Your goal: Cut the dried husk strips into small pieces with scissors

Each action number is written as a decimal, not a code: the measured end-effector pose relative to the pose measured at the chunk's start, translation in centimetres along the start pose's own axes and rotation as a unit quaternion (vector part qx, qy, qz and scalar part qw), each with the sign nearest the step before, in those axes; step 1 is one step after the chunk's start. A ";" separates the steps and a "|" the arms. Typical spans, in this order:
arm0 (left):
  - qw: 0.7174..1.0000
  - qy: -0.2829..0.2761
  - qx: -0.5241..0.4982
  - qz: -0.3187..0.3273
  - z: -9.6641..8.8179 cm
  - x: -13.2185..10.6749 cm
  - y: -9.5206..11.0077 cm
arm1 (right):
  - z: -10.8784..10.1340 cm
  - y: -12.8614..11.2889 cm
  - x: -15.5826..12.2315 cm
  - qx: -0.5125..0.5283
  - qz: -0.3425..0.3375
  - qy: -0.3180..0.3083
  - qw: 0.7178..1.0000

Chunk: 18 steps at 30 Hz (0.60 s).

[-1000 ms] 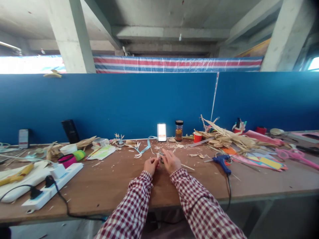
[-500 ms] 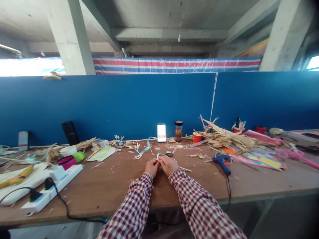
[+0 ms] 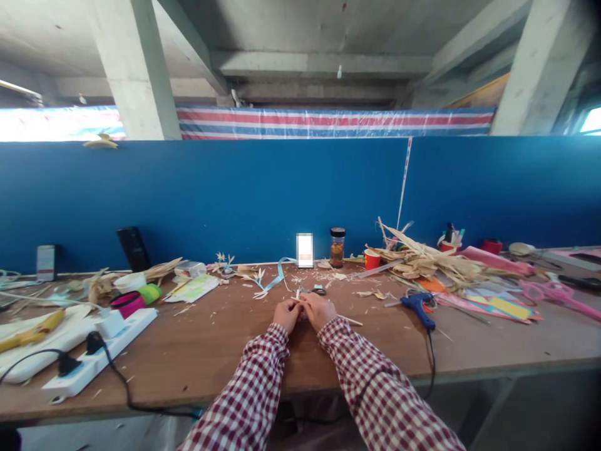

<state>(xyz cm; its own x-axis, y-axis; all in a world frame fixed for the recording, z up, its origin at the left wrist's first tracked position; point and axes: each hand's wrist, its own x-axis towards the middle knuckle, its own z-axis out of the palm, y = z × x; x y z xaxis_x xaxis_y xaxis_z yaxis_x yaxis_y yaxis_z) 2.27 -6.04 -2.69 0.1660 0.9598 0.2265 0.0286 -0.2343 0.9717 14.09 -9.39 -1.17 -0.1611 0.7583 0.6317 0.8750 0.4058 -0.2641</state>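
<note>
In the middle of the table both hands meet, fingertips pressed together. My left hand (image 3: 287,315) is closed in a pinch at the near end of a thin pale stick, which looks like a strip of plant stalk. My right hand (image 3: 318,311) closes over the same stick (image 3: 351,321), and its far end sticks out to the right past the wrist. A small pale tip rises between the fingers; what lies under them is hidden. Just beyond the right hand lie dark-handled scissors (image 3: 320,290).
A blue glue gun (image 3: 419,308) with a cord lies to the right, before a heap of dry husks (image 3: 434,266). A jar (image 3: 337,249) and red cup (image 3: 372,259) stand at the back. At left are a power strip (image 3: 101,354) and its cable (image 3: 123,385).
The hands stay together on the stick, with only a slight shift of the fingers. The whole view has drifted very slightly.
</note>
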 end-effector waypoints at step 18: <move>0.999 -0.028 0.014 -0.028 0.2 0.3 -1.1 | 0.6 0.4 0.3 -0.055 0.036 -0.039 0.997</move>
<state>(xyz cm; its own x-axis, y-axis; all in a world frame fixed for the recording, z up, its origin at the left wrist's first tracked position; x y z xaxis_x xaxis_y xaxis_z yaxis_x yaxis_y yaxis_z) 2.45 -5.46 -3.74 0.2177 0.9617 0.1665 0.0669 -0.1849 0.9805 14.10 -8.68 -1.46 -0.1271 0.8224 0.5545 0.9297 0.2937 -0.2225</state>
